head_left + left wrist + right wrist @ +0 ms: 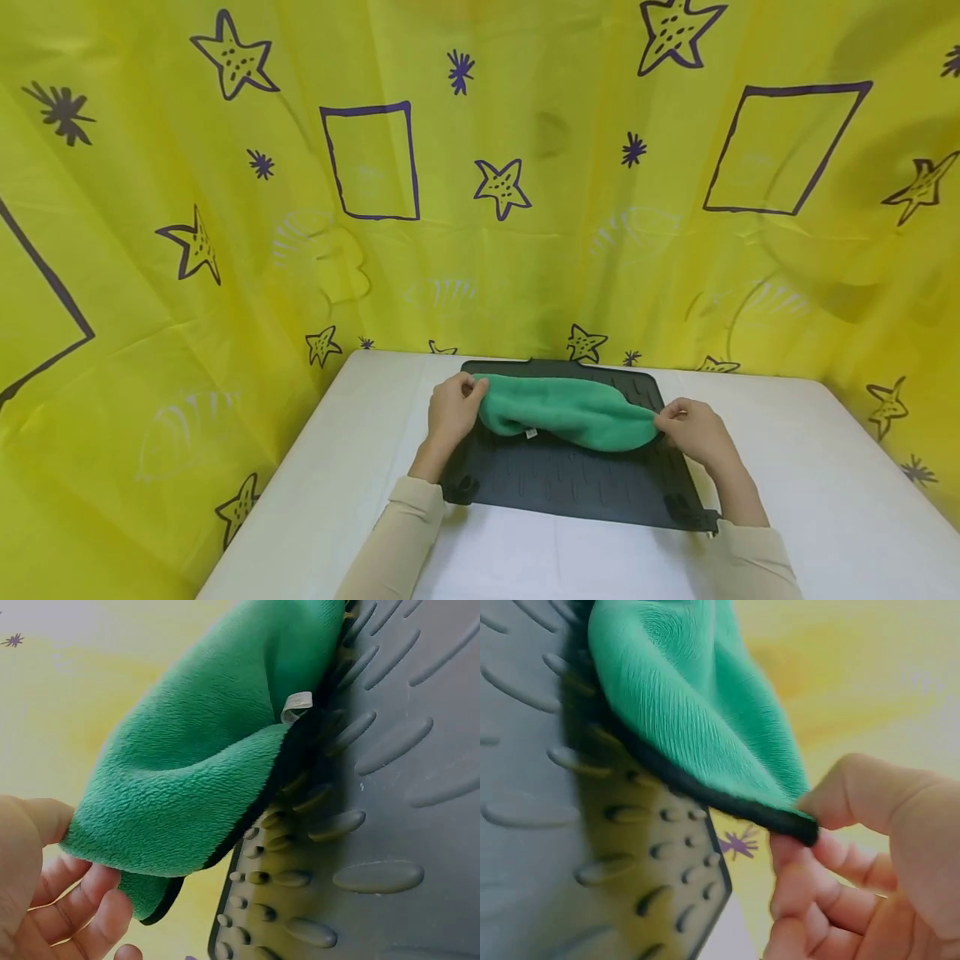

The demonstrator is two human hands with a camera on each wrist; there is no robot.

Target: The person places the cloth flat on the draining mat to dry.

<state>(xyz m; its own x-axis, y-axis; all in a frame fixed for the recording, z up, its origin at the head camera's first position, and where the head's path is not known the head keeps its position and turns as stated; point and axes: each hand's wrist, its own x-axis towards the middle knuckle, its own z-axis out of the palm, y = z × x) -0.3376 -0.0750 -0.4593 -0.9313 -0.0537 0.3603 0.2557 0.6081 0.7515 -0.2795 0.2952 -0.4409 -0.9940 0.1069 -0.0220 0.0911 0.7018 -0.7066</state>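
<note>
A green plush cloth [562, 408] with black edging and a small white tag [297, 706] is stretched between both hands over a dark grey ribbed tray [555, 483]. My left hand [455, 407] pinches the cloth's left end between thumb and fingers. At the other end, my right hand [696, 429] pinches a corner, with the black edging [765, 814] between thumb and fingertips. The cloth sags and folds in the middle, covering part of the tray's far half. Raised oval ribs [379, 876] show on the tray beside the cloth.
The tray lies on a white table [375, 417]. Dark feet or clips [462, 489] sit at its near corners. Behind and at both sides hangs a yellow curtain [465, 258] printed with stars and rectangles.
</note>
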